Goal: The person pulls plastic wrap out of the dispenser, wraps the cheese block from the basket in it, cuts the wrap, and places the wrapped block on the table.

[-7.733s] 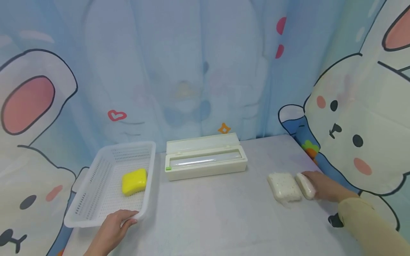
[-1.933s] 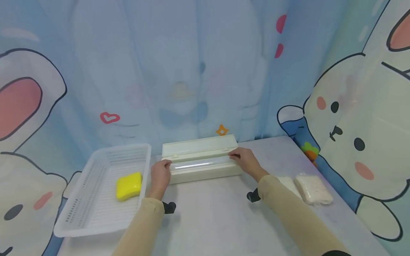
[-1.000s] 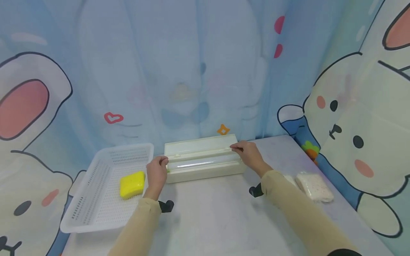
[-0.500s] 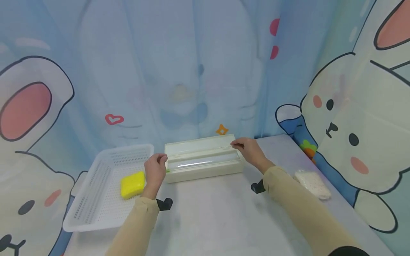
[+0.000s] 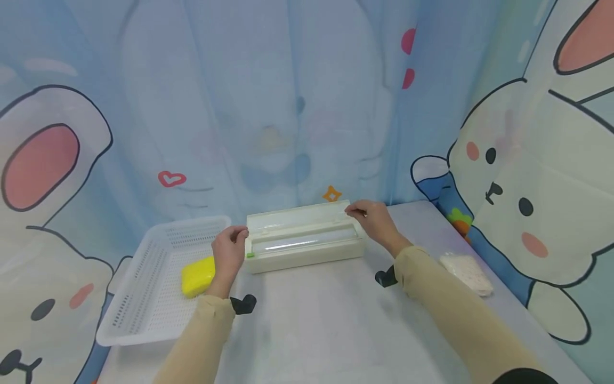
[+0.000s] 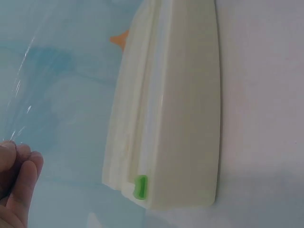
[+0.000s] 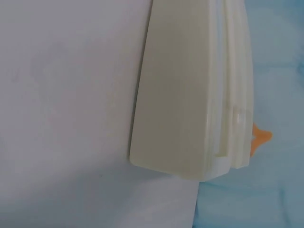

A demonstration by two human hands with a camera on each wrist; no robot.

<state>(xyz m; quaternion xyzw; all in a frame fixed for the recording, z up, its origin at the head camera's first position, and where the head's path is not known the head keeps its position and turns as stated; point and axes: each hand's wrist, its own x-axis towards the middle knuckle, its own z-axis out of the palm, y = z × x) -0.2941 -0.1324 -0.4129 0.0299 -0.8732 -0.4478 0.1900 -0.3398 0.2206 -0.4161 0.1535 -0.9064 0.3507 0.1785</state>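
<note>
A cream cling film dispenser (image 5: pixel 307 260) stands with its lid tipped back, the roll visible inside and a green slider (image 6: pixel 140 187) at its left end. My left hand (image 5: pixel 228 257) pinches one corner of clear cling film (image 6: pixel 18 89) between thumb and fingertips, just above the dispenser's left end. The film shows as bright streaks in the left wrist view. At the right end, my right hand (image 5: pixel 376 221) pinches the film's other corner, level with the raised lid (image 5: pixel 297 216). The right wrist view shows the dispenser but not the right fingers.
On the left stands a white perforated basket (image 5: pixel 144 298) holding a yellow block (image 5: pixel 198 277). A white packet in clear wrap (image 5: pixel 467 273) lies at the right, partly behind my right sleeve. A printed curtain (image 5: pixel 288 106) hangs behind the table.
Earlier my left hand was on the basket and my right on a white packet. Both then went to the film edge in the dispenser and have since risen a little, drawing film up.
</note>
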